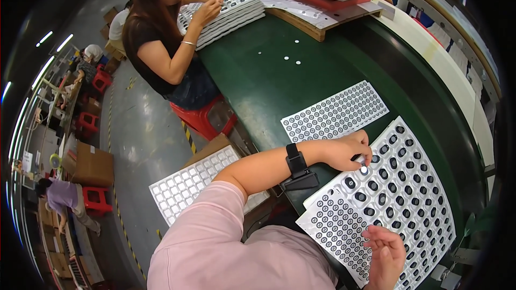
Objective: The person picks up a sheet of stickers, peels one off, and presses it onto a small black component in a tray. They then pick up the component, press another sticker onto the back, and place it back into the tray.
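My left hand (348,150), with a black strap and device (299,171) on its wrist, is over the upper left edge of a white moulded tray (424,180). Its thumb and fingers close on a small black part (356,157). Just beneath the fingertips, one tray pocket shows a white round spot (364,170). Dark oval pieces sit in the other pockets. A sheet of round black-and-white stickers (336,225) overlaps the tray's near left side. Above that sheet my right hand (386,252) is open, fingers loosely bent and apart, with nothing visible in them.
Another sticker sheet (336,111) lies farther up the green table (252,83). Several white discs (298,63) are scattered beyond it. A white tray (196,182) rests on a carton at my left. A co-worker (166,37) handles stacked trays (231,19), seated on a red stool (201,121).
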A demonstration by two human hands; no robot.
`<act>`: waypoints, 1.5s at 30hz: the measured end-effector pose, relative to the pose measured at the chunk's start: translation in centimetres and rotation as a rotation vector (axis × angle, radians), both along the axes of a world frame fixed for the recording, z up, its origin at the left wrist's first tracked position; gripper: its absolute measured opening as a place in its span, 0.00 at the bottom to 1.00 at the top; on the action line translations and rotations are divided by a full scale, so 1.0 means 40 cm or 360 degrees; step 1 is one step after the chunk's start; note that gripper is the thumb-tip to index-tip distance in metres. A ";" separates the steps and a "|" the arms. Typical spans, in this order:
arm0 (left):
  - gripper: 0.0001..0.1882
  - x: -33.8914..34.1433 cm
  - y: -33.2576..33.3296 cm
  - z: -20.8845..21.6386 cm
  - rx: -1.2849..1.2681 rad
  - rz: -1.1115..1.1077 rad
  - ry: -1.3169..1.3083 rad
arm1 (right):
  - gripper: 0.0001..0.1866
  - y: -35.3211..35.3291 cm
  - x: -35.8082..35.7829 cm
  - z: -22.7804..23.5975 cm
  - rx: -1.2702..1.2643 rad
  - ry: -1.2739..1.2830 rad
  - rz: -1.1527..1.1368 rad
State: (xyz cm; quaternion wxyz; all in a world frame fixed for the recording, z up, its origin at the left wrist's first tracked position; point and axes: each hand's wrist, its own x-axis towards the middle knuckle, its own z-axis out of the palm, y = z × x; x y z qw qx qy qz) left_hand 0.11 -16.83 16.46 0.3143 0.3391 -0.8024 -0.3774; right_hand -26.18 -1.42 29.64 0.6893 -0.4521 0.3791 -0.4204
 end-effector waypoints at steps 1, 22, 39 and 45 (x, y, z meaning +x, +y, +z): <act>0.09 -0.001 0.000 0.004 0.0010 0.0003 -0.0004 | 0.08 0.006 -0.005 0.013 -0.0017 0.0050 -0.0040; 0.12 0.006 0.008 0.041 0.0026 -0.0015 -0.0100 | 0.12 0.017 -0.093 -0.003 -0.0296 0.0337 -0.0041; 0.12 0.023 0.006 0.137 -0.0169 0.0270 0.0182 | 0.02 0.040 -0.114 -0.053 -0.0372 0.0823 -0.0374; 0.13 0.023 0.069 0.213 -0.0111 -0.0075 -0.0120 | 0.07 0.004 -0.091 -0.045 -0.0727 0.1304 -0.0126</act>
